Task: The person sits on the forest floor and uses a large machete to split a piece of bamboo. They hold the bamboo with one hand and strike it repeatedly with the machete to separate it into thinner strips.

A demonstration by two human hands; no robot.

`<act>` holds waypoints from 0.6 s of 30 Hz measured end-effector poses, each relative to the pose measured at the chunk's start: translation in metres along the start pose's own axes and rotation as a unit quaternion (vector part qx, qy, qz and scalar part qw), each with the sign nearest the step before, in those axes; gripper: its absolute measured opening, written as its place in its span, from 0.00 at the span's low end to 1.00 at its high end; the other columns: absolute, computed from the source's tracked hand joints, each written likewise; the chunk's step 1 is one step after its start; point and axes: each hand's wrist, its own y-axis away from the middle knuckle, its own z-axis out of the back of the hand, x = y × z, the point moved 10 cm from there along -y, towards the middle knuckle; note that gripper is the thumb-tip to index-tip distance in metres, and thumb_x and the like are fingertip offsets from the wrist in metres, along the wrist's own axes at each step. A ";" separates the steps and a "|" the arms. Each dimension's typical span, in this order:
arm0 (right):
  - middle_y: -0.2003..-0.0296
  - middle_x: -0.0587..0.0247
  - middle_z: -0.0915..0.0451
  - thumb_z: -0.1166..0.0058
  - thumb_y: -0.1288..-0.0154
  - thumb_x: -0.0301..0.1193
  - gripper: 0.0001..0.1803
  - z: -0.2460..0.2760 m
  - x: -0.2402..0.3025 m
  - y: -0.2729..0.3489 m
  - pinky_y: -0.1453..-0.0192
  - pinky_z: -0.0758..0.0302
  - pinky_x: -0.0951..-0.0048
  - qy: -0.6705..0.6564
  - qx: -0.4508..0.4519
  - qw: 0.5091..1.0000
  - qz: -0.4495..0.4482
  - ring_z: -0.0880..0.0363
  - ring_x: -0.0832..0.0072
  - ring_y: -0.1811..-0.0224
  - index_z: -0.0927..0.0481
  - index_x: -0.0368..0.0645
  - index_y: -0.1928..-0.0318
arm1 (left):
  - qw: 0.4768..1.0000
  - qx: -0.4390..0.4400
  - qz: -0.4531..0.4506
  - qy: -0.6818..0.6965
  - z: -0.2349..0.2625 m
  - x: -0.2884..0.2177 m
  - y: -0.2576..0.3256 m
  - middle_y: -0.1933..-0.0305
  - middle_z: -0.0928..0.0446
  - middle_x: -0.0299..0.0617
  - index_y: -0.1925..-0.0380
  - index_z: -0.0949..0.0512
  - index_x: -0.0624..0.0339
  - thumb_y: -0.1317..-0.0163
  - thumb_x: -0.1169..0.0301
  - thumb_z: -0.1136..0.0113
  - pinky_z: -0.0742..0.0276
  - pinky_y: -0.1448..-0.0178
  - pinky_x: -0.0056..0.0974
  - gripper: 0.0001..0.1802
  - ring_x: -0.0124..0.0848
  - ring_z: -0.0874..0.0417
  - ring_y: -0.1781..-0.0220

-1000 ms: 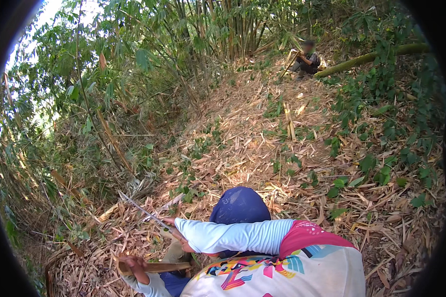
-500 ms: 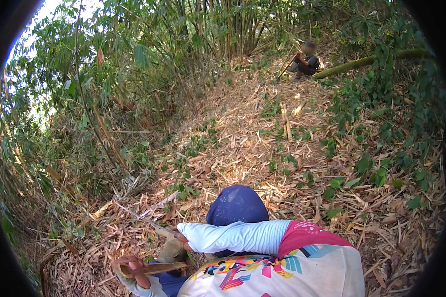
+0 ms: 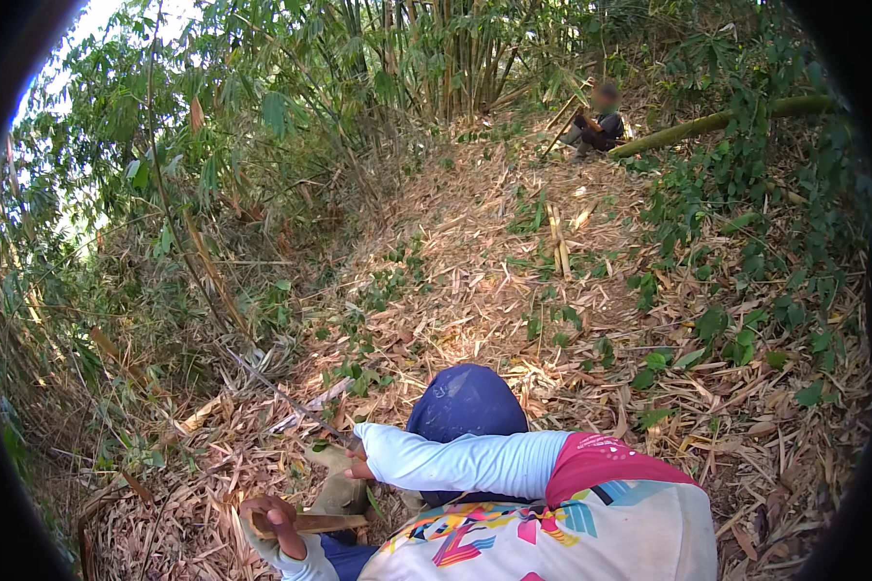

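Observation:
My left hand point(image 3: 273, 523) is closed round one end of a flat piece of split bamboo point(image 3: 327, 523), which lies across toward my body. My right hand point(image 3: 358, 461) is closed, partly hidden by its pale blue sleeve, on a machete. The long thin machete blade point(image 3: 286, 395) points up and left over the leaf litter, apart from the bamboo. An olive boot point(image 3: 339, 492) stands between my hands, and my dark blue trouser knee point(image 3: 467, 402) rises beyond my right forearm.
Dry bamboo leaves point(image 3: 426, 320) cover the sloping ground. A cut bamboo piece point(image 3: 558, 240) lies farther up. A person point(image 3: 601, 124) sits at the back holding a stick, beside a mossy log point(image 3: 717, 122). Bamboo point(image 3: 455, 58) crowds the back; vines point(image 3: 824, 194) hang at right.
The machete blade has swung upward, away from the bamboo. My left hand and the bamboo have shifted slightly right. The far person's hands have moved lower.

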 end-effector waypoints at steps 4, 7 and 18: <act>0.73 0.51 0.19 0.35 0.46 0.43 0.28 0.009 0.015 0.006 0.63 0.25 0.65 0.006 -0.028 0.999 0.023 0.18 0.62 0.69 0.26 0.32 0.56 | 0.997 0.009 0.071 0.008 -0.004 0.013 -0.002 0.81 0.36 0.33 0.64 0.34 0.60 0.39 0.56 0.36 0.42 0.77 0.26 0.21 0.21 0.37 0.82; 0.73 0.52 0.19 0.35 0.45 0.42 0.24 0.006 0.017 0.006 0.64 0.26 0.65 0.001 -0.041 0.998 0.043 0.19 0.63 0.70 0.26 0.35 0.58 | 0.996 0.052 0.061 0.038 -0.025 0.004 -0.007 0.81 0.37 0.31 0.66 0.33 0.60 0.39 0.59 0.36 0.42 0.76 0.26 0.18 0.21 0.38 0.82; 0.70 0.48 0.20 0.35 0.44 0.41 0.22 -0.009 0.014 0.009 0.60 0.25 0.60 0.059 0.001 0.998 0.028 0.19 0.57 0.64 0.26 0.36 0.59 | 0.982 0.170 0.075 0.024 -0.043 0.016 0.011 0.77 0.35 0.32 0.72 0.35 0.55 0.41 0.59 0.35 0.38 0.70 0.28 0.18 0.23 0.33 0.76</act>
